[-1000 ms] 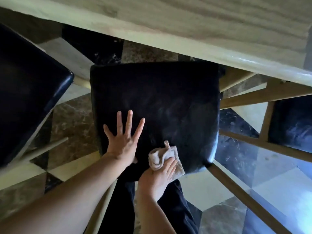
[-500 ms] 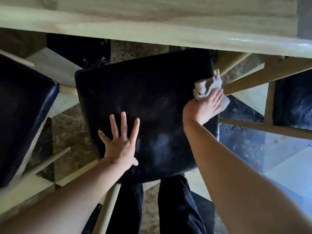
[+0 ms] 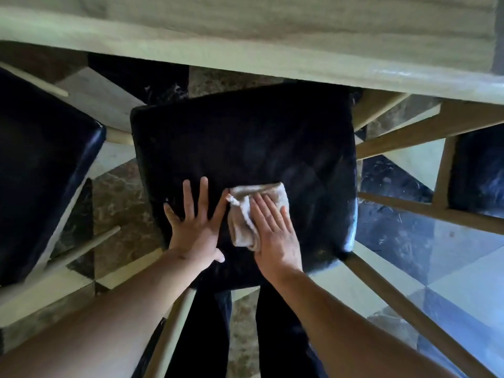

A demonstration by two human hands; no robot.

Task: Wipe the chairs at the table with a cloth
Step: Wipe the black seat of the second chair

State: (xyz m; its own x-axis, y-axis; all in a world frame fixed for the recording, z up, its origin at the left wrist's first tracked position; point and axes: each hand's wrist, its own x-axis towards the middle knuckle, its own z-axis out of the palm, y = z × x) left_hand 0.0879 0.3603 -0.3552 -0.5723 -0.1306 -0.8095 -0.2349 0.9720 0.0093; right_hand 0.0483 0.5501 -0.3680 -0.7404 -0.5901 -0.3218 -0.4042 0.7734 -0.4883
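A chair with a black padded seat (image 3: 245,148) stands below me, its far edge tucked under the pale wooden table (image 3: 245,31). My left hand (image 3: 195,227) lies flat on the near left part of the seat, fingers spread, holding nothing. My right hand (image 3: 275,230) presses a crumpled beige cloth (image 3: 245,211) flat onto the near middle of the seat, right beside my left hand. The fingers cover the cloth's right side.
A second black-seated chair (image 3: 41,170) stands at the left and a third (image 3: 480,170) at the right behind wooden rails (image 3: 425,211). The floor is glossy marble tiles (image 3: 409,241). My dark trouser legs (image 3: 207,336) stand behind the seat's near edge.
My right hand with the cloth swept from the seat's near edge to its far right corner, then back to the near middle beside my left hand. The left hand stayed planted.
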